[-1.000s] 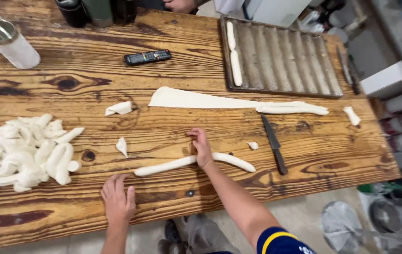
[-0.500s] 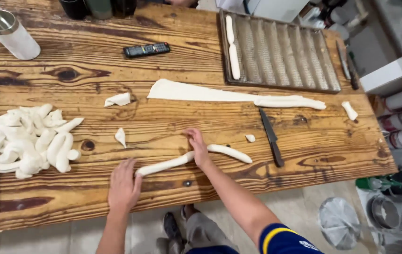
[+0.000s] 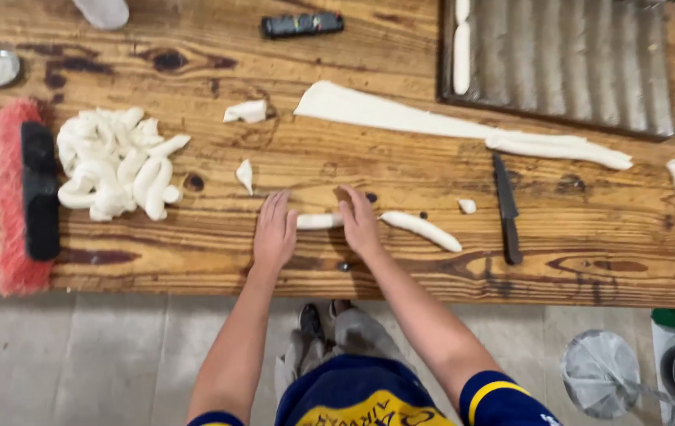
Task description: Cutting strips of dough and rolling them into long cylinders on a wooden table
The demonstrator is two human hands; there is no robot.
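Dough rope (image 3: 420,229) lying left-right, under hands (image 3: 317,225)

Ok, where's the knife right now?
In the head view the black knife lies on the wooden table, right of the right hand, just past the dough rope.

A single head-worn camera looks almost straight down from close above the near edge of the wooden surface (image 3: 511,276), which fills the upper two thirds of the frame, with the floor (image 3: 77,363) along the bottom.
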